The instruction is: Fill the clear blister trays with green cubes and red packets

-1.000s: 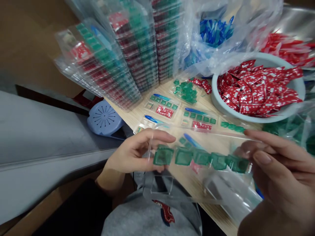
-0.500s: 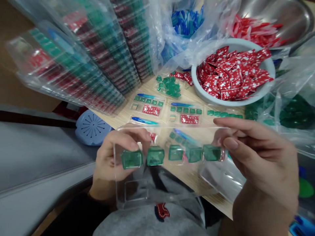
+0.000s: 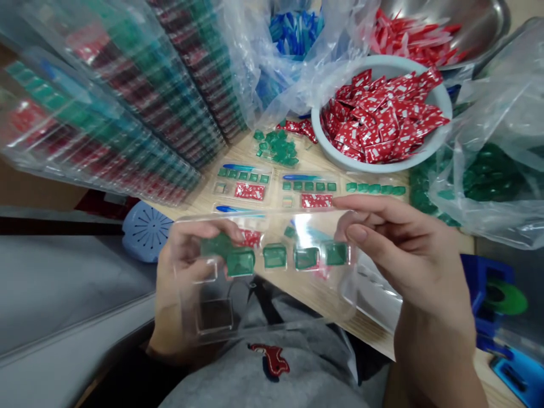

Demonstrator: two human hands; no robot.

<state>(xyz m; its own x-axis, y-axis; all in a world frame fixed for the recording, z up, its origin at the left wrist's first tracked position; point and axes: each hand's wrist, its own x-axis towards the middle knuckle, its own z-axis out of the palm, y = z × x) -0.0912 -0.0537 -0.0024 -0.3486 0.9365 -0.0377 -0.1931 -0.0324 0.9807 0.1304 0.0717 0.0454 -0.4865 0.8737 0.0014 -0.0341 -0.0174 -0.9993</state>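
Note:
A clear plastic tray (image 3: pixel 272 328) with compartments is held up in front of my body, seen blurred. A row of green translucent cubes (image 3: pixel 274 256) fills its upper slots. My left hand (image 3: pixel 176 272) grips the tray's left end, its index finger and thumb closing behind the leftmost slot. A blurred green cube (image 3: pixel 216 246) shows at those fingertips, out of line with the row; whether it is pinched is unclear. My right hand (image 3: pixel 408 255) pinches the tray's upper right corner between thumb and fingers. The large lower compartment shows no contents.
Filled trays (image 3: pixel 308 190) lie on the wooden table beyond my hands, near loose green cubes (image 3: pixel 278 147). Tall stacks of filled trays (image 3: pixel 140 124) stand at left. Behind are a bowl (image 3: pixel 317 122) of red packets, a bag of blue pieces (image 3: pixel 295 34) and a steel bowl (image 3: pixel 488 28).
The tray and both hands have shifted left in view. The leftmost green cube has moved up out of its slot toward my left fingertips, leaving that slot bare.

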